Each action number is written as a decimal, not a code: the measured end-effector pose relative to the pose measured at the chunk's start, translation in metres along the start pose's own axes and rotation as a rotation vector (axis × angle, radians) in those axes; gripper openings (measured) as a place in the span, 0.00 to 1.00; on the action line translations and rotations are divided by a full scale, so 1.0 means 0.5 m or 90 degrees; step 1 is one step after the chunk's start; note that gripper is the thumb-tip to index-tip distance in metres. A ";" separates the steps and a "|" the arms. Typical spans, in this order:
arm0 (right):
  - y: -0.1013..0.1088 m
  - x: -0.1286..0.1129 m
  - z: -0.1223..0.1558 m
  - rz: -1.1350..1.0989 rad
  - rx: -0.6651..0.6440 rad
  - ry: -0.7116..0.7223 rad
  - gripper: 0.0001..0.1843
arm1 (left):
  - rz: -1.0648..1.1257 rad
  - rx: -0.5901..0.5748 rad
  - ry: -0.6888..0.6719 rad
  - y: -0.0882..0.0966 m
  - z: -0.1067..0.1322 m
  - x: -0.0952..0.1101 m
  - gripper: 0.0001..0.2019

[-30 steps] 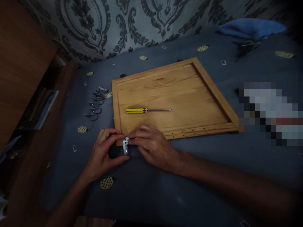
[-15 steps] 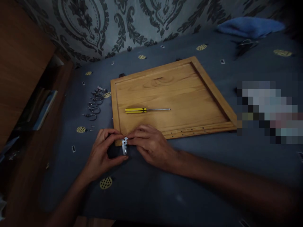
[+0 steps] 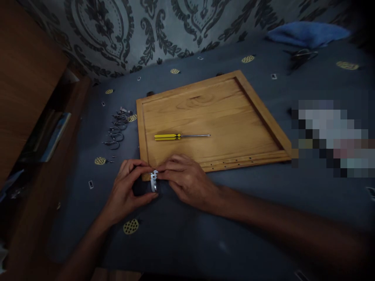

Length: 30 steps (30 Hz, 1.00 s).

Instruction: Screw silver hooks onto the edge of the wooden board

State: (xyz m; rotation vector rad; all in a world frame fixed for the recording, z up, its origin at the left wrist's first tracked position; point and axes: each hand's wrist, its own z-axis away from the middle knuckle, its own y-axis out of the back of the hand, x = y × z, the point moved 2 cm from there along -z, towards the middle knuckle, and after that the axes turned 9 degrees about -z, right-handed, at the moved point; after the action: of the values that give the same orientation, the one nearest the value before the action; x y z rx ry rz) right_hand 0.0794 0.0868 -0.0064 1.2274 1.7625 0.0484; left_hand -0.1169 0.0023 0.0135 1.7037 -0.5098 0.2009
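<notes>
My left hand (image 3: 125,187) pinches a small shiny metal hook (image 3: 154,183) between thumb and index finger, at the near left corner of a framed wooden board (image 3: 190,113). From the other side, the fingertips of my right hand (image 3: 186,177) are pressed together against the hook's upper end. How the hook meets the board's edge is partly hidden by the fingers. A yellow-handled screwdriver (image 3: 170,136) lies on the board, its shaft pointing right. Small dark holes run along the board's near rim, right of my right hand.
Several metal hooks (image 3: 117,128) lie in a row left of the board, with small screws (image 3: 113,157) below them. A blue cloth (image 3: 307,33) and a dark object (image 3: 300,58) are at the far right. Wooden furniture (image 3: 52,136) borders the left; a pixelated patch covers something at right.
Both hands stay at the hook with almost the same grip. The whole view has shifted very slightly; the screwdriver and board lie as before.
</notes>
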 end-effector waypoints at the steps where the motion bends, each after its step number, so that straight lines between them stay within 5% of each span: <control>1: 0.000 0.000 0.000 0.000 0.000 -0.001 0.18 | -0.001 -0.001 -0.001 0.000 0.000 0.000 0.22; 19: -0.009 -0.016 0.006 0.079 0.037 0.108 0.12 | 0.020 0.008 -0.008 -0.002 0.001 0.000 0.20; 30: 0.000 -0.020 0.007 0.120 -0.031 0.117 0.10 | 0.030 0.004 -0.001 0.000 -0.001 0.002 0.20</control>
State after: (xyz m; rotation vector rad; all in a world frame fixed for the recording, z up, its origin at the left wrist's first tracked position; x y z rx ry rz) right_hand 0.0822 0.0778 -0.0018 1.3874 1.7842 0.3212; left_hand -0.1159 0.0023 0.0142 1.6994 -0.5517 0.2361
